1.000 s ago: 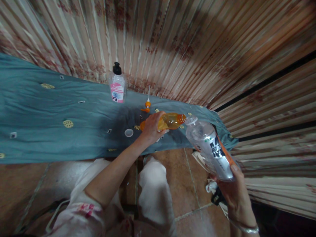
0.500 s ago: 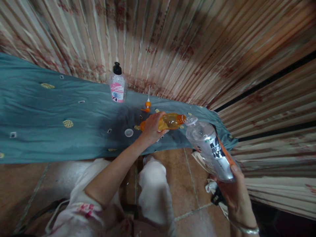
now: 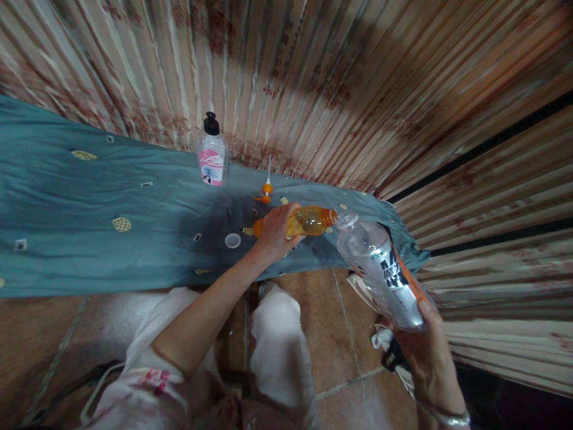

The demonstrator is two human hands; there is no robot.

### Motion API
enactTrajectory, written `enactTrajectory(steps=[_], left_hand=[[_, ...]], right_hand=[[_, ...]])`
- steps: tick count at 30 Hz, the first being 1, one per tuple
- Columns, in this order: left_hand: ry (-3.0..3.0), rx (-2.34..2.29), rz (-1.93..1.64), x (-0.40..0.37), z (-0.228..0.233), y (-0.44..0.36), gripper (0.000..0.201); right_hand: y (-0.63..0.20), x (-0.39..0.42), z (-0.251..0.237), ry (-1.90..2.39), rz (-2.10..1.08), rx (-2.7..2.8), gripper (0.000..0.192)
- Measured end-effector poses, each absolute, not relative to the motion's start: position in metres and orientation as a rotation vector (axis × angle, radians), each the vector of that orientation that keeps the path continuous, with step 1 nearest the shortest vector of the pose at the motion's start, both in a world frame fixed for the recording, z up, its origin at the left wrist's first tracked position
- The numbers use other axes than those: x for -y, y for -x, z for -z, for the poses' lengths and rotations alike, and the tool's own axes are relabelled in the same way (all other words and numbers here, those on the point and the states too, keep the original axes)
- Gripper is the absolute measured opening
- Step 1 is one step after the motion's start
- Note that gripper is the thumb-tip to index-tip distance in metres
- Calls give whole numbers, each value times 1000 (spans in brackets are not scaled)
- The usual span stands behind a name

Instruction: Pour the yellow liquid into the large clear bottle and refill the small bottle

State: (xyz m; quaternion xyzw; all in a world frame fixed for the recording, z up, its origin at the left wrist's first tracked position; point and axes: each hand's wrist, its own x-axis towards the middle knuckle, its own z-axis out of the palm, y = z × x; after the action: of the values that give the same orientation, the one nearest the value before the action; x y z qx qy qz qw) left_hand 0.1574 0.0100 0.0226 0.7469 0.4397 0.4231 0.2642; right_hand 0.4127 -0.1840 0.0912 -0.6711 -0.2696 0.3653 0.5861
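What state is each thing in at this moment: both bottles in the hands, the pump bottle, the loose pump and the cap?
orange bottle: open, tipped sideways, mouth at the clear bottle's neck, held by left hand
clear bottle: uncapped, tilted, held by right hand
pump bottle: upright, pump on
orange pump head: detached, on the blue cloth
white cap: off, lying on the cloth

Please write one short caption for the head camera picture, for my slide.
Left hand tips orange bottle toward clear bottle held by right hand.
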Motion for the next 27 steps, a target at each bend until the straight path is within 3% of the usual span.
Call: enactTrajectory(steps=[22,27], left_hand=[[-2064,-1184,-1190,-13,-16,-159,65],[-2075,-1178,-1200,-13,-15,-159,63]], right_hand=[[-412,186,-91,1591,-845,659,59],[-412,188,-91,1592,-847,609,52]])
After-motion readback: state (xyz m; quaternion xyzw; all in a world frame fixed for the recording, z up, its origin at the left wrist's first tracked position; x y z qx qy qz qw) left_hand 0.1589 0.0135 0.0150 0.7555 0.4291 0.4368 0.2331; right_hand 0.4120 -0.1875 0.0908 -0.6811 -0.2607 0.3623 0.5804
